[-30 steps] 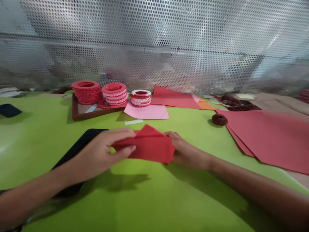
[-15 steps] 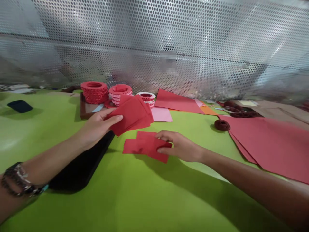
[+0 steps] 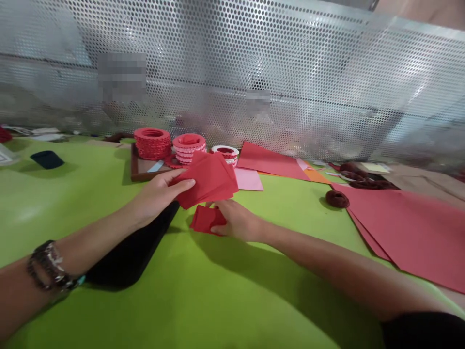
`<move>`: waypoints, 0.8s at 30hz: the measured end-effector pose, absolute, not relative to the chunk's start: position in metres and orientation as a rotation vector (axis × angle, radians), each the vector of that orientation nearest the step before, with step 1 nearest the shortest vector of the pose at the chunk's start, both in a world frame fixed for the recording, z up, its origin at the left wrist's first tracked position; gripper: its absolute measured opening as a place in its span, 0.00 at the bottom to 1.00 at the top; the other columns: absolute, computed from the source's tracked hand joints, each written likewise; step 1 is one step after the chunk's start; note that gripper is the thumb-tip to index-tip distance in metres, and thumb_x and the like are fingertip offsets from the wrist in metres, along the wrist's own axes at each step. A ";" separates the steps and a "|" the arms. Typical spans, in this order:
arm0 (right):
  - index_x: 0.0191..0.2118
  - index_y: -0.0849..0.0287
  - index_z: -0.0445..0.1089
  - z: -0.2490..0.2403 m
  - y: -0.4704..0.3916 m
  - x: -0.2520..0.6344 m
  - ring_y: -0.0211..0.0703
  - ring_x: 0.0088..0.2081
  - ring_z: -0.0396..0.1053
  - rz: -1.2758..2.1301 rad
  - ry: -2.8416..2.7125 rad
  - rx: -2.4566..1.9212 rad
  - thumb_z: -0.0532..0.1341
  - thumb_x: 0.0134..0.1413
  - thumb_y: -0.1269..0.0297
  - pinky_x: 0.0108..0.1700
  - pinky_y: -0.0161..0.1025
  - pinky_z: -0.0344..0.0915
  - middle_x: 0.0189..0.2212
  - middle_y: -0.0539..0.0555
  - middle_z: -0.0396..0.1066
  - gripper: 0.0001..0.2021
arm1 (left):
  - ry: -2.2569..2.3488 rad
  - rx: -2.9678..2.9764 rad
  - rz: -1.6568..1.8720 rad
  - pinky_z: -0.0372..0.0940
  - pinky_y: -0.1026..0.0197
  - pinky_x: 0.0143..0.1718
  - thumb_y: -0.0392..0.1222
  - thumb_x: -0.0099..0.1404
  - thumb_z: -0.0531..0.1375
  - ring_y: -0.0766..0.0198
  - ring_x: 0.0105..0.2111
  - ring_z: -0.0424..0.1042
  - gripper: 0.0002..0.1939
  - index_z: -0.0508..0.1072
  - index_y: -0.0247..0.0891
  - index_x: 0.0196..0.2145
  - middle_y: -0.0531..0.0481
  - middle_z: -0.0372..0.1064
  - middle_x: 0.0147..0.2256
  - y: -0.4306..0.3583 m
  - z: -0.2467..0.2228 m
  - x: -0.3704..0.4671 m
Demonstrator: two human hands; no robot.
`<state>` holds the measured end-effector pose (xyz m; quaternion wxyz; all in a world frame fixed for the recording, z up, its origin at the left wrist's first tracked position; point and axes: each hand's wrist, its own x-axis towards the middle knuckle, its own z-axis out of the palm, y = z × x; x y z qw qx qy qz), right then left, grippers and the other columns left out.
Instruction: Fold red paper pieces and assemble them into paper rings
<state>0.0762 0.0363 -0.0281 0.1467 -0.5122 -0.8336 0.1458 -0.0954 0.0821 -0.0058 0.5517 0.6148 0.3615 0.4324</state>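
Note:
My left hand (image 3: 162,194) grips a fanned stack of red paper squares (image 3: 210,179), thumb on top, raised above the table. Just below and to the right, my right hand (image 3: 238,220) is closed round more red paper pieces (image 3: 205,220), which lie at or close to the green tabletop. The fingertips of my right hand are partly hidden behind the paper. Under my left forearm lies a black flat object (image 3: 127,261), partly covered by the arm.
Behind the hands, a brown tray (image 3: 140,170) bears stacks of red rings (image 3: 152,144). Pink paper (image 3: 250,179) and red sheets (image 3: 269,162) lie beside it. At right are a brown yarn coil (image 3: 337,199) and large red sheets (image 3: 410,223). A perforated metal screen (image 3: 218,58) stands behind.
My right hand has moved left with its red paper, bringing it over the other pieces on the table, below the stack. My left hand keeps its hold; the view has shifted slightly.

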 end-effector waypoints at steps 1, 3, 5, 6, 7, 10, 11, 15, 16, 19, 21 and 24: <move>0.45 0.68 0.59 -0.028 0.037 0.077 0.46 0.37 0.64 0.449 -2.381 -1.494 0.61 0.42 0.70 0.34 0.39 0.60 0.39 0.62 0.66 0.21 | 0.857 1.463 1.024 0.58 0.56 0.48 0.41 0.53 0.60 0.60 0.44 0.66 0.19 0.68 0.37 0.44 0.49 0.70 0.43 0.082 -0.005 -0.095; 0.44 0.67 0.61 -0.027 0.040 0.083 0.42 0.32 0.65 0.513 -2.368 -1.497 0.59 0.43 0.70 0.31 0.36 0.61 0.35 0.58 0.68 0.18 | 0.870 1.491 1.026 0.57 0.55 0.49 0.42 0.53 0.60 0.59 0.45 0.66 0.20 0.68 0.37 0.45 0.48 0.69 0.45 0.082 -0.005 -0.095; 0.40 0.64 0.65 -0.024 0.042 0.093 0.38 0.30 0.65 0.557 -2.370 -1.460 0.57 0.45 0.72 0.30 0.33 0.60 0.33 0.53 0.69 0.13 | 0.879 1.522 1.022 0.57 0.54 0.50 0.44 0.53 0.60 0.58 0.46 0.65 0.21 0.67 0.36 0.46 0.47 0.68 0.46 0.082 -0.005 -0.096; 0.38 0.63 0.66 -0.022 0.043 0.099 0.37 0.30 0.65 0.563 -2.369 -1.440 0.56 0.46 0.72 0.31 0.32 0.60 0.32 0.51 0.69 0.10 | 0.885 1.532 1.019 0.57 0.54 0.50 0.44 0.53 0.60 0.58 0.46 0.65 0.22 0.67 0.36 0.46 0.47 0.67 0.47 0.082 -0.005 -0.096; 0.34 0.63 0.68 -0.021 0.044 0.104 0.37 0.30 0.65 0.557 -2.364 -1.435 0.56 0.47 0.72 0.31 0.32 0.60 0.30 0.50 0.69 0.07 | 0.891 1.538 1.016 0.57 0.54 0.49 0.45 0.53 0.60 0.58 0.46 0.65 0.22 0.66 0.35 0.46 0.46 0.67 0.47 0.082 -0.005 -0.096; 0.27 0.62 0.69 -0.020 0.045 0.117 0.41 0.34 0.65 0.480 -2.335 -1.442 0.59 0.44 0.71 0.34 0.34 0.60 0.30 0.52 0.69 0.02 | 0.910 1.562 1.019 0.57 0.55 0.49 0.46 0.54 0.60 0.58 0.46 0.66 0.22 0.66 0.35 0.46 0.45 0.65 0.48 0.083 -0.006 -0.097; 0.27 0.62 0.69 -0.021 0.045 0.119 0.42 0.36 0.64 0.457 -2.332 -1.440 0.60 0.43 0.71 0.36 0.35 0.59 0.31 0.53 0.69 0.02 | 0.912 1.572 1.016 0.58 0.55 0.49 0.46 0.54 0.59 0.59 0.46 0.66 0.22 0.66 0.35 0.46 0.46 0.65 0.48 0.083 -0.007 -0.098; 0.36 0.62 0.67 -0.025 0.045 0.118 0.44 0.40 0.63 0.444 -2.343 -1.431 0.60 0.41 0.74 0.40 0.38 0.59 0.37 0.55 0.68 0.11 | 0.906 1.608 0.990 0.59 0.56 0.48 0.47 0.54 0.59 0.59 0.44 0.67 0.23 0.66 0.36 0.47 0.46 0.66 0.47 0.084 -0.008 -0.099; 0.40 0.63 0.66 -0.025 0.044 0.116 0.44 0.41 0.63 0.447 -2.343 -1.432 0.60 0.41 0.74 0.41 0.38 0.59 0.39 0.57 0.67 0.15 | 0.916 1.627 0.989 0.59 0.56 0.47 0.47 0.54 0.58 0.59 0.44 0.67 0.22 0.66 0.36 0.46 0.47 0.67 0.47 0.084 -0.008 -0.099; 0.48 0.65 0.59 -0.022 0.041 0.113 0.44 0.43 0.62 0.466 -2.356 -1.424 0.59 0.43 0.75 0.44 0.38 0.58 0.45 0.60 0.64 0.23 | 0.966 1.720 0.994 0.60 0.56 0.46 0.48 0.55 0.57 0.58 0.43 0.67 0.21 0.67 0.37 0.45 0.48 0.68 0.46 0.083 -0.006 -0.099; 0.50 0.64 0.57 -0.019 0.038 0.113 0.42 0.42 0.62 0.488 -2.385 -1.427 0.59 0.43 0.76 0.44 0.36 0.59 0.45 0.58 0.64 0.25 | 1.008 1.811 0.993 0.60 0.55 0.46 0.49 0.55 0.57 0.57 0.43 0.67 0.22 0.67 0.37 0.45 0.47 0.68 0.46 0.081 -0.005 -0.097; 0.47 0.66 0.60 -0.015 0.036 0.113 0.43 0.39 0.63 0.501 -2.427 -1.492 0.59 0.42 0.75 0.42 0.38 0.59 0.41 0.59 0.66 0.21 | 1.100 1.933 0.969 0.58 0.52 0.47 0.51 0.54 0.55 0.53 0.45 0.66 0.26 0.66 0.32 0.47 0.43 0.65 0.48 0.077 -0.005 -0.093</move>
